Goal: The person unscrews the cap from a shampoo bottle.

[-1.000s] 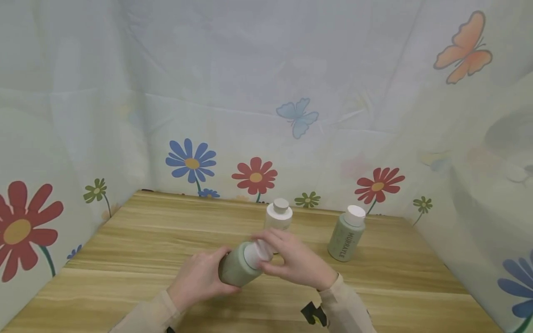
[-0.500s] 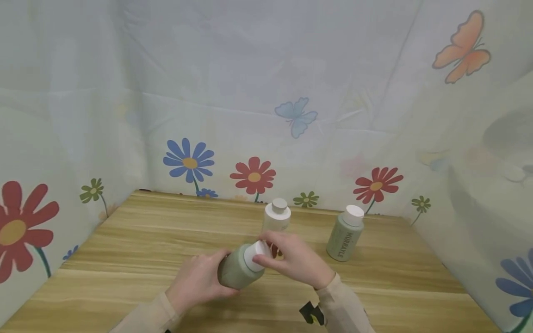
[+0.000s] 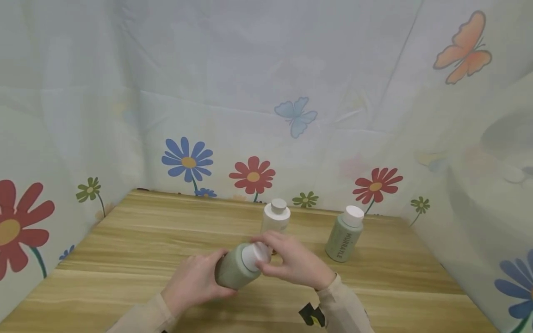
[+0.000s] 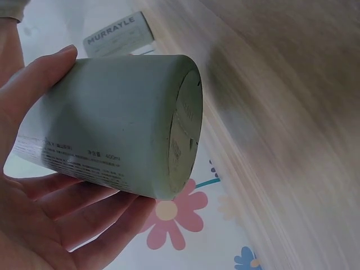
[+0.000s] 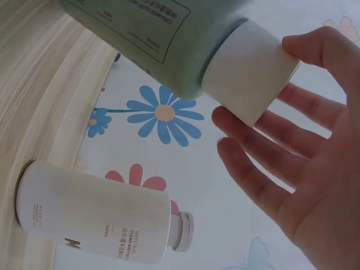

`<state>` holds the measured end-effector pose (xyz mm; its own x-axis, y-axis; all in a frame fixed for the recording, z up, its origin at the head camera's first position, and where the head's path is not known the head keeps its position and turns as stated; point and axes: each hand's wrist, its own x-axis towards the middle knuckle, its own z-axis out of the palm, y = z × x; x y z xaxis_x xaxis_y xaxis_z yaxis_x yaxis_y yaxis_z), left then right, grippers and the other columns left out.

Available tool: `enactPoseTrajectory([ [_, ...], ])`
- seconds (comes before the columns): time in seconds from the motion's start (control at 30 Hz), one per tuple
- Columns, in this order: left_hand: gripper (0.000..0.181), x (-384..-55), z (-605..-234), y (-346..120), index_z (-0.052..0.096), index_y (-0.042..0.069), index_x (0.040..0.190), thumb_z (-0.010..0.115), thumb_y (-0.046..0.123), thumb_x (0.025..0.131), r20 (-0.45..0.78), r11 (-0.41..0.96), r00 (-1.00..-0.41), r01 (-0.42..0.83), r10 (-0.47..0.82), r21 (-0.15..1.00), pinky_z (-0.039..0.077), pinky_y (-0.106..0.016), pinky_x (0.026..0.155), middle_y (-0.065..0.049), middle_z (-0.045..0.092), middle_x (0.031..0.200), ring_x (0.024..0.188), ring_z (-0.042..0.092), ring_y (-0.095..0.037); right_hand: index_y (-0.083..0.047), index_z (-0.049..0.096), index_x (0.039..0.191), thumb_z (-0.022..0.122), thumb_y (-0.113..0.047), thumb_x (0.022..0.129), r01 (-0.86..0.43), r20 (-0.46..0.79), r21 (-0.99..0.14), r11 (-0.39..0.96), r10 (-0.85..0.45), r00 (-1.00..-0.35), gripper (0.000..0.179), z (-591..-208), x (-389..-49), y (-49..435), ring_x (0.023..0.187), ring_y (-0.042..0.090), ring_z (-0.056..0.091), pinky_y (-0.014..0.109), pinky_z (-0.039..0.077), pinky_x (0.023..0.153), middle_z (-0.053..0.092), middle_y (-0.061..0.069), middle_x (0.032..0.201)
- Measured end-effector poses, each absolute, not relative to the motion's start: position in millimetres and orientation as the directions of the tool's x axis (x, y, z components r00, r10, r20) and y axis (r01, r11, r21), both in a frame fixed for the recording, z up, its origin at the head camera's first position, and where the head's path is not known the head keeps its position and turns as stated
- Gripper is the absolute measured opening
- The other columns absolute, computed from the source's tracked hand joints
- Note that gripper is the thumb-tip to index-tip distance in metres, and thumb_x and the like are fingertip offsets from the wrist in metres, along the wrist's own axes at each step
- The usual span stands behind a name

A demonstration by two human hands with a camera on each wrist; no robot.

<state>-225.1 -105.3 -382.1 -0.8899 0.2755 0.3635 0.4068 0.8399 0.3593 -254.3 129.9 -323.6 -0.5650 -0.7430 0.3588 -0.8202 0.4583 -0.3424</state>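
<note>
My left hand (image 3: 195, 282) grips a green bottle (image 3: 235, 270) round its body, tilted above the table with its white cap (image 3: 253, 255) towards the right. In the left wrist view the bottle's base (image 4: 185, 132) faces away from the palm, the thumb on one side and fingers on the other. My right hand (image 3: 297, 263) holds the cap between thumb and fingers; the right wrist view shows the cap (image 5: 247, 73) seated on the bottle. Behind the right hand stands a white bottle (image 3: 275, 221), its lower part hidden in the head view.
A second green bottle (image 3: 343, 238) with a white cap, lettered MURRAYLE, stands upright to the right. All this is on a wood-grain table (image 3: 166, 226). A flower-printed cloth (image 3: 233, 111) encloses the back and sides. A dark patch (image 3: 312, 315) lies by the right cuff.
The right thumb and fingers have shifted round the cap, first the thumb coming over its face, then back towards its lower edge. The left hand keeps its grip and the bottle stays nearly in place.
</note>
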Motion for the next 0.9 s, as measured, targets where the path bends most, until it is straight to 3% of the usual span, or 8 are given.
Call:
enactPoseTrajectory([
  [0.23, 0.068, -226.5, -383.0, -107.1, 0.063, 0.013, 0.109, 0.090, 0.043, 0.055, 0.391, 0.838, -0.873, 0.429, 0.290, 0.336, 0.050, -0.027, 0.062, 0.001, 0.072, 0.089, 0.070, 0.063, -0.008, -0.016, 0.056, 0.127, 0.071, -0.012, 0.083, -0.861, 0.377, -0.296, 0.414, -0.777, -0.503, 0.047, -322.5, -253.9, 130.8, 0.113, 0.011, 0.059, 0.028, 0.051, 0.094, 0.060, -0.002, 0.128],
  [0.47, 0.066, -225.4, -385.2, -106.8, 0.062, 0.013, 0.108, 0.089, 0.042, 0.056, 0.408, 0.834, -0.862, 0.446, 0.302, 0.325, 0.050, -0.026, 0.061, 0.001, 0.072, 0.087, 0.068, 0.063, -0.008, -0.017, 0.052, 0.135, 0.067, -0.039, 0.089, -0.782, 0.347, -0.365, 0.505, -0.706, -0.618, 0.053, -327.7, -253.4, 128.3, 0.110, 0.010, 0.060, 0.028, 0.052, 0.089, 0.062, -0.001, 0.130],
  [0.63, 0.065, -224.6, -386.1, -106.5, 0.062, 0.014, 0.108, 0.089, 0.043, 0.056, 0.409, 0.830, -0.860, 0.451, 0.305, 0.328, 0.050, -0.026, 0.061, 0.002, 0.072, 0.086, 0.068, 0.063, -0.008, -0.020, 0.057, 0.130, 0.066, -0.043, 0.089, -0.766, 0.350, -0.335, 0.549, -0.682, -0.642, 0.048, -330.8, -253.0, 127.5, 0.099, 0.008, 0.062, 0.025, 0.053, 0.081, 0.067, -0.003, 0.122],
  [0.73, 0.066, -224.6, -386.6, -106.5, 0.063, 0.014, 0.109, 0.089, 0.044, 0.056, 0.415, 0.829, -0.856, 0.454, 0.307, 0.325, 0.049, -0.026, 0.061, 0.002, 0.072, 0.087, 0.068, 0.063, -0.008, -0.019, 0.060, 0.126, 0.067, -0.039, 0.089, -0.780, 0.365, -0.315, 0.541, -0.689, -0.626, 0.043, -330.9, -253.4, 127.2, 0.097, 0.008, 0.062, 0.025, 0.053, 0.079, 0.068, -0.002, 0.119],
  [0.9, 0.069, -225.3, -386.7, -107.0, 0.063, 0.013, 0.111, 0.088, 0.046, 0.056, 0.417, 0.830, -0.855, 0.455, 0.307, 0.322, 0.049, -0.025, 0.060, 0.001, 0.072, 0.087, 0.068, 0.063, -0.008, -0.018, 0.060, 0.125, 0.070, -0.027, 0.086, -0.841, 0.378, -0.223, 0.493, -0.752, -0.541, 0.041, -329.4, -255.5, 127.8, 0.100, 0.009, 0.061, 0.024, 0.053, 0.084, 0.065, -0.003, 0.120],
])
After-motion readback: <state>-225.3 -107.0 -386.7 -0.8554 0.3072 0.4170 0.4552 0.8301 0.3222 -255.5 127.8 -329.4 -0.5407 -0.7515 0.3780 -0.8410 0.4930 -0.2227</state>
